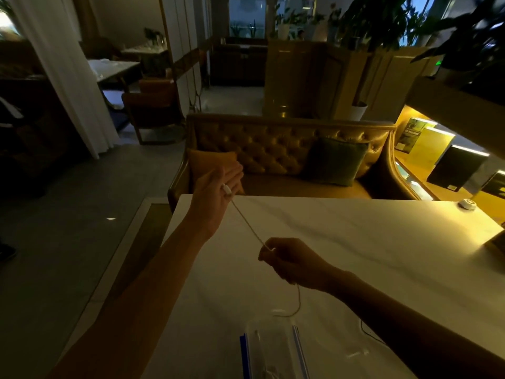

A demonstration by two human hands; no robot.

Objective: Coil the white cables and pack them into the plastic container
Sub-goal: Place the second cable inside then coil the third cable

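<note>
A person stretched a white cable (pixel 247 222) taut above the pale counter (pixel 355 242). The left hand (pixel 216 192) pinned its plug against nearly straight fingers; the right hand (pixel 289 259) pinched the cord with clenched fingers. The slack dropped toward a clear container (pixel 276 348) at the counter's near edge.

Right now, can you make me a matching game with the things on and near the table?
Things:
1. white cable
2. plastic container
3. green cushion
4. small round white gadget

Places:
A. on the sofa
B. far right corner of the table
C. stretched between the left hand and the right hand
D. near edge of the table, bottom of the picture

Pairs: 1-C, 2-D, 3-A, 4-B
</note>
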